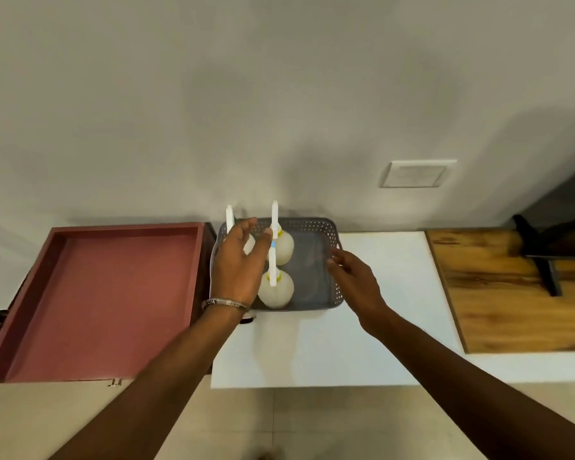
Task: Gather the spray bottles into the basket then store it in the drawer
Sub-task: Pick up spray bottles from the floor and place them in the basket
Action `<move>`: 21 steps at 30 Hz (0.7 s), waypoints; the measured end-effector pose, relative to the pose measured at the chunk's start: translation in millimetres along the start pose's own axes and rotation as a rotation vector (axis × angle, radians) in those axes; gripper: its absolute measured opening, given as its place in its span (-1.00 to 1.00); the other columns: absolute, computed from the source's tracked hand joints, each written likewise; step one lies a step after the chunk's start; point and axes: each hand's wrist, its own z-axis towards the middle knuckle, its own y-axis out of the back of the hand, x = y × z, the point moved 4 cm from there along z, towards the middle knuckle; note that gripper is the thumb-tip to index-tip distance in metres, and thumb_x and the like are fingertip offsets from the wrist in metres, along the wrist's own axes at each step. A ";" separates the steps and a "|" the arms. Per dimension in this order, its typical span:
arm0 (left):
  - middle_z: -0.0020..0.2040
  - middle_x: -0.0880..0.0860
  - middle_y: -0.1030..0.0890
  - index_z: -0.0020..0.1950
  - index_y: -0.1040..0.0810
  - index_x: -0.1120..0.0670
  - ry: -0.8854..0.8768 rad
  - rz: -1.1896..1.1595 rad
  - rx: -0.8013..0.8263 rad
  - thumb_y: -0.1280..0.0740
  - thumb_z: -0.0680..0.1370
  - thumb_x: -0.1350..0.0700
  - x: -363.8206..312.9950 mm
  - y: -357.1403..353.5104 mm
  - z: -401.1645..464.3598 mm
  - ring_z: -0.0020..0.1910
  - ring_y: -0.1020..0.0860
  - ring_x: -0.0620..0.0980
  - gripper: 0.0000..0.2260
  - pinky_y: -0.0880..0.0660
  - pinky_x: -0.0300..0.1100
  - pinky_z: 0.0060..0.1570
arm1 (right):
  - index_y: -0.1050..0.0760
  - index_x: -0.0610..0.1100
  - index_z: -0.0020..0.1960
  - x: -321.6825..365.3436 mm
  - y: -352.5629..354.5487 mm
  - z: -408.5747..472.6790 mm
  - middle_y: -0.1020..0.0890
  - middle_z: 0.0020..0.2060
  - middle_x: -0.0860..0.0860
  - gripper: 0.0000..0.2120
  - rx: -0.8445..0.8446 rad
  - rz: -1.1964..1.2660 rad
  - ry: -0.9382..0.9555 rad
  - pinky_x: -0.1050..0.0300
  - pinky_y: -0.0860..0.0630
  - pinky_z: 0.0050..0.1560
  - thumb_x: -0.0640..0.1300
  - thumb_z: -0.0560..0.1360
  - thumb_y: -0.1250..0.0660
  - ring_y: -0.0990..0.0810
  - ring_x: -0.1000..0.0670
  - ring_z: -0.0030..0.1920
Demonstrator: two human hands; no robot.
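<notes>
A grey perforated basket [316,227] stands on the white counter against the wall. Three pale yellow spray bottles with white nozzles stand upright inside it: one at the front [278,292], one at the back [284,245], and one at the back left [229,217], mostly hidden behind my left hand. My left hand [238,267] hovers over the basket's left side with its fingers spread and holding nothing. My right hand [356,282] is at the basket's right rim, fingers apart, touching or nearly touching it. The reddish drawer [107,293] lies pulled open just left of the basket.
The white counter [362,343] extends right to a wooden board [512,293] with a dark stand [545,257] on it. A wall plate [415,174] sits above the counter. Beige floor tiles lie below.
</notes>
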 end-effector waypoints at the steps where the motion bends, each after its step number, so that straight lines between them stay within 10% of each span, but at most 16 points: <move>1: 0.18 -0.10 -0.54 0.22 -0.54 0.00 -0.044 0.016 -0.001 -0.38 0.52 0.02 -1.1 1.6 -12.4 0.17 -0.52 -0.24 -0.72 -0.47 -0.30 0.13 | -0.48 -0.02 0.40 -4.5 6.2 -12.7 -0.60 0.25 0.01 -0.63 -0.007 0.000 0.012 0.21 -0.44 0.13 -0.05 0.60 -0.31 -0.56 0.03 0.24; 11: 0.16 -0.05 -0.48 0.21 -0.46 0.04 -0.461 0.411 0.050 -0.41 0.48 -0.06 41.7 26.4 -147.5 0.16 -0.45 -0.08 -0.63 -0.37 -0.27 0.16 | -0.52 0.01 0.30 -80.2 46.5 -160.9 -0.60 0.20 0.03 -0.71 -0.192 -0.006 0.018 0.26 -0.44 0.03 -0.07 0.58 -0.35 -0.55 0.03 0.19; 21: 0.22 -0.16 -0.43 0.26 -0.41 -0.06 -0.331 0.372 0.325 -0.36 0.47 -0.14 170.0 29.4 -308.6 0.19 -0.39 -0.27 -0.59 -0.33 -0.31 0.19 | -0.49 0.02 0.34 -243.7 40.0 -348.1 -0.57 0.18 0.11 -0.64 -0.322 0.023 -0.152 0.28 -0.46 0.10 -0.06 0.55 -0.39 -0.53 0.13 0.20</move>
